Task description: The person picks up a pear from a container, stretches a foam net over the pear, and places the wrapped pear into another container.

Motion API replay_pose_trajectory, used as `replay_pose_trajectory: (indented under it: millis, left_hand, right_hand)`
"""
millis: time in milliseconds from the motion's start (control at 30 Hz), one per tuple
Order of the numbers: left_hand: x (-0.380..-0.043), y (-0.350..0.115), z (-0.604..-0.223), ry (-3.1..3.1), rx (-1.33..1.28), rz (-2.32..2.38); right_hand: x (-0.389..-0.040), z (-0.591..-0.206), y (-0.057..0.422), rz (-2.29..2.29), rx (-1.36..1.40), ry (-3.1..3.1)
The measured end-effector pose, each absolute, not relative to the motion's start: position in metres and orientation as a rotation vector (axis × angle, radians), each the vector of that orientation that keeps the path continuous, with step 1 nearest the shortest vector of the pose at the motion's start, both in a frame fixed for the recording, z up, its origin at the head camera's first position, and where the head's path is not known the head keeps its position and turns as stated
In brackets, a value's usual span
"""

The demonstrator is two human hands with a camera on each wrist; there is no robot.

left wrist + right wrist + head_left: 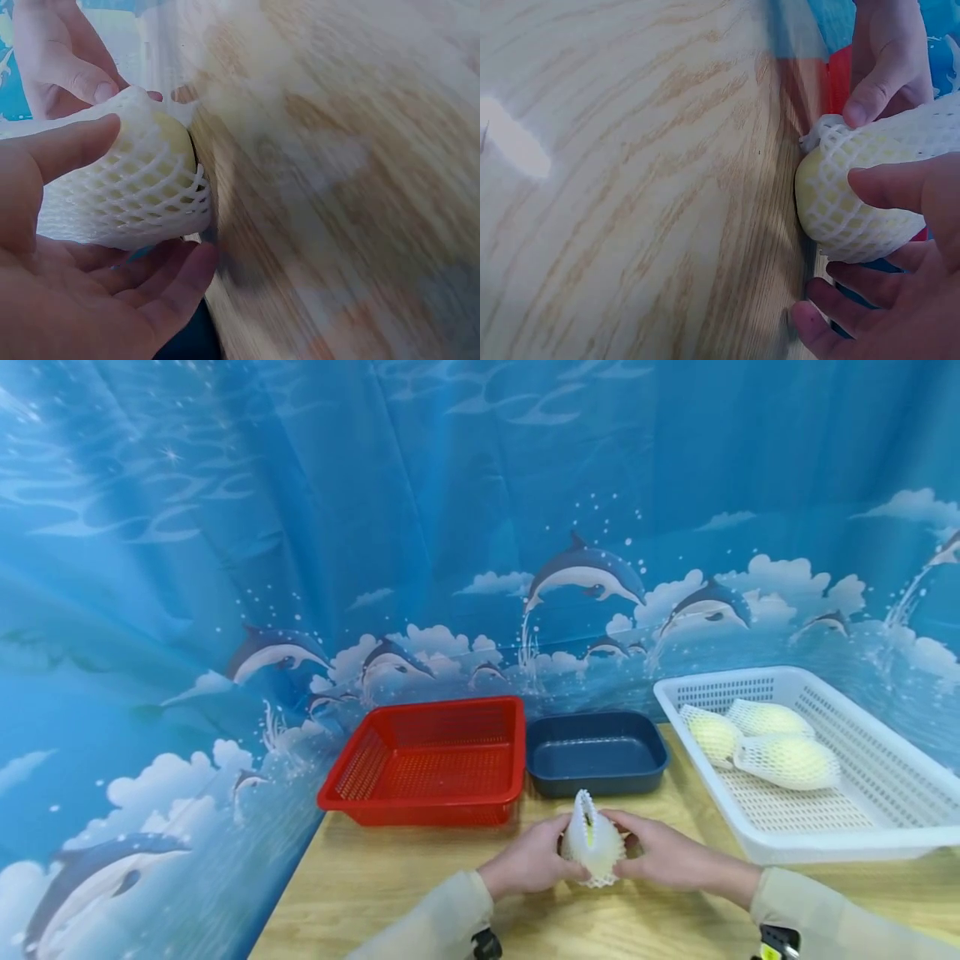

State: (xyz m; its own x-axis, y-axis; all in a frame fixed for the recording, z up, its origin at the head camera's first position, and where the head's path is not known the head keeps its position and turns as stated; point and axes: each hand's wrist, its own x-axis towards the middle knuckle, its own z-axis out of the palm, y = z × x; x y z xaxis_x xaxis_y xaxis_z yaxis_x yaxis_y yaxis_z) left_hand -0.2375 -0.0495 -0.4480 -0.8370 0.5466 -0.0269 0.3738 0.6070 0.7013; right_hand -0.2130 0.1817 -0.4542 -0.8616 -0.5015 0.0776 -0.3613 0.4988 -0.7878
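A pale yellow fruit in a white foam net point(597, 850) stands upright on the wooden table, the net's loose end gathered into an open peak above it. My left hand point(531, 858) holds its left side, the thumb lying on the net point(142, 187) and the fingers curved round the other side. From the right, my right hand point(660, 852) holds it too, its thumb against the net point(862, 202) and its fingers point(855, 300) loosely bent beside the fruit. The kind of fruit is hard to tell through the net.
Behind the hands stand a red plastic basket point(420, 806) and a dark blue tray point(600, 785). At the right is a white basket point(847, 842) containing three pale yellow fruits point(791, 762) in foam nets. A blue dolphin-print curtain point(450, 527) hangs behind the wooden table point(375, 893).
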Motion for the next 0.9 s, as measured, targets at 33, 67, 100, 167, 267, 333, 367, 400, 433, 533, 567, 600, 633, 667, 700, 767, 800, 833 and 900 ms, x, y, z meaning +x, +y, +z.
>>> replay_pose_trajectory:
  millis: [33, 67, 100, 167, 267, 333, 367, 400, 433, 533, 567, 600, 633, 667, 700, 767, 800, 833, 900]
  left_hand:
    - [-0.238, -0.049, -0.448, 2.615, 0.761, 1.025]
    - [-0.239, -0.048, -0.448, 2.635, 0.764, 0.995]
    - [-0.239, -0.047, -0.448, 2.653, 0.771, 0.967]
    - [-0.24, -0.045, -0.448, 2.679, 0.795, 0.925]
    - [-0.241, -0.042, -0.448, 2.639, 0.825, 0.985]
    - [-0.241, -0.041, -0.449, 2.598, 0.827, 1.06]
    - [-0.241, -0.04, -0.45, 2.578, 0.821, 1.098]
    - [-0.241, -0.04, -0.451, 2.56, 0.808, 1.134]
    - [-0.241, -0.039, -0.451, 2.555, 0.794, 1.154]
    - [-0.241, -0.037, -0.453, 2.596, 0.737, 1.167]
    - [-0.241, -0.037, -0.454, 2.611, 0.71, 1.176]
    - [-0.241, -0.036, -0.454, 2.619, 0.68, 1.193]
    - [-0.241, -0.036, -0.454, 2.636, 0.648, 1.204]
    - [-0.241, -0.036, -0.455, 2.652, 0.612, 1.216]
    - [-0.24, -0.035, -0.455, 2.659, 0.576, 1.24]
    - [-0.24, -0.035, -0.455, 2.652, 0.509, 1.308]
    - [-0.239, -0.035, -0.454, 2.652, 0.486, 1.337]
    - [-0.239, -0.035, -0.454, 2.655, 0.472, 1.364]
    - [-0.239, -0.034, -0.452, 2.64, 0.464, 1.433]
  right_hand:
    - [-0.214, -0.454, 0.182, -1.274, -0.767, 2.594]
    - [-0.214, -0.455, 0.182, -1.252, -0.787, 2.612]
    - [-0.215, -0.455, 0.182, -1.228, -0.804, 2.631]
    - [-0.215, -0.455, 0.182, -1.181, -0.831, 2.665]
    - [-0.214, -0.454, 0.182, -1.127, -0.856, 2.703]
    - [-0.214, -0.454, 0.182, -1.118, -0.862, 2.71]
    - [-0.214, -0.454, 0.181, -1.118, -0.86, 2.712]
    - [-0.213, -0.454, 0.181, -1.128, -0.855, 2.708]
    - [-0.213, -0.454, 0.181, -1.133, -0.835, 2.707]
    - [-0.211, -0.454, 0.181, -1.151, -0.699, 2.725]
    - [-0.21, -0.454, 0.181, -1.158, -0.628, 2.73]
    - [-0.209, -0.453, 0.181, -1.168, -0.554, 2.732]
    - [-0.208, -0.453, 0.181, -1.212, -0.472, 2.699]
    - [-0.208, -0.452, 0.181, -1.26, -0.4, 2.658]
    - [-0.207, -0.451, 0.181, -1.312, -0.336, 2.605]
    - [-0.205, -0.45, 0.181, -1.422, -0.259, 2.479]
    - [-0.204, -0.45, 0.182, -1.477, -0.241, 2.41]
    - [-0.203, -0.45, 0.182, -1.535, -0.221, 2.327]
    - [-0.202, -0.45, 0.182, -1.614, -0.229, 2.214]
